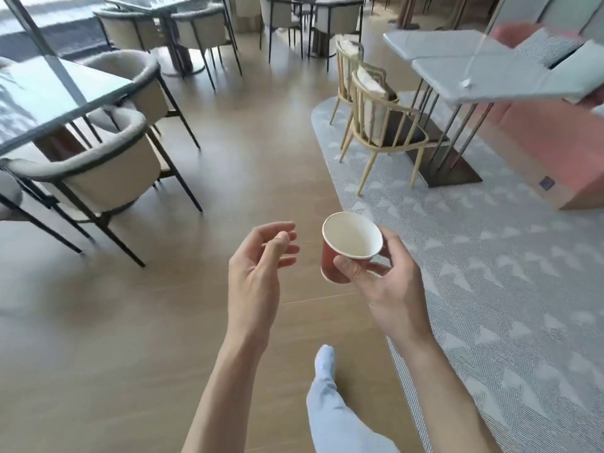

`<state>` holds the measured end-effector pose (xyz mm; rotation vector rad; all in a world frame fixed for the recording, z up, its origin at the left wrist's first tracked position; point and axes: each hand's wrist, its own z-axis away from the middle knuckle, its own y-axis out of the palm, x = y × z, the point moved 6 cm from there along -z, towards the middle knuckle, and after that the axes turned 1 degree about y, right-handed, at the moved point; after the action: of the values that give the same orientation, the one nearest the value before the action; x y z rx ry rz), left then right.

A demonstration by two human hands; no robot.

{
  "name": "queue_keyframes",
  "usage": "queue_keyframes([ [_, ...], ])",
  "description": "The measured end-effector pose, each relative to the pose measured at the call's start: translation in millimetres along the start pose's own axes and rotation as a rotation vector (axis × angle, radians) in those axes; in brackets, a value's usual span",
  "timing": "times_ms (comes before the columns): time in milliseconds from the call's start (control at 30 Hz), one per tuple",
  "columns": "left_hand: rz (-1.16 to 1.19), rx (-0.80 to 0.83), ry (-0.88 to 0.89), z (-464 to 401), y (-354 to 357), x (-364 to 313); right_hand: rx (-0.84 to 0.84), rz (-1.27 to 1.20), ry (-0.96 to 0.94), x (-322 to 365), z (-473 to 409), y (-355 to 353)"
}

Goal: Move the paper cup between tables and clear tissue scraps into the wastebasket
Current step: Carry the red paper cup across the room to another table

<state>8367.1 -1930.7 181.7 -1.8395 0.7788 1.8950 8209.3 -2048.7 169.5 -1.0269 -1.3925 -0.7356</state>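
A red paper cup [330, 261] with a white inside is tilted, its empty mouth facing up and toward me. My right hand [389, 282] holds it, thumb on the near wall and fingers round the far side, at mid-frame above the wooden floor. My left hand [258, 269] hangs just left of the cup, apart from it, with loosely curled fingers and nothing in it. A small white scrap [465, 83] lies on the grey table [510, 76] at the upper right. No wastebasket is in view.
A glass-topped table [49, 93] with padded chairs [94, 181] stands on the left. Two wooden chairs [379, 125] sit on the patterned rug [490, 256] beside the grey table. A pink bench [555, 138] runs along the right. My leg [330, 403] steps forward on the wooden floor.
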Motion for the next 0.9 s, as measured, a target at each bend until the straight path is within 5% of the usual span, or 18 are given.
queue_keyframes([
  [367,-0.04,-0.07,0.06,-317,50,-10,0.047,-0.033,-0.044,-8,-333,88],
  [900,0.068,-0.096,-0.014,-714,93,33,0.144,0.003,0.043,-53,-684,231],
])
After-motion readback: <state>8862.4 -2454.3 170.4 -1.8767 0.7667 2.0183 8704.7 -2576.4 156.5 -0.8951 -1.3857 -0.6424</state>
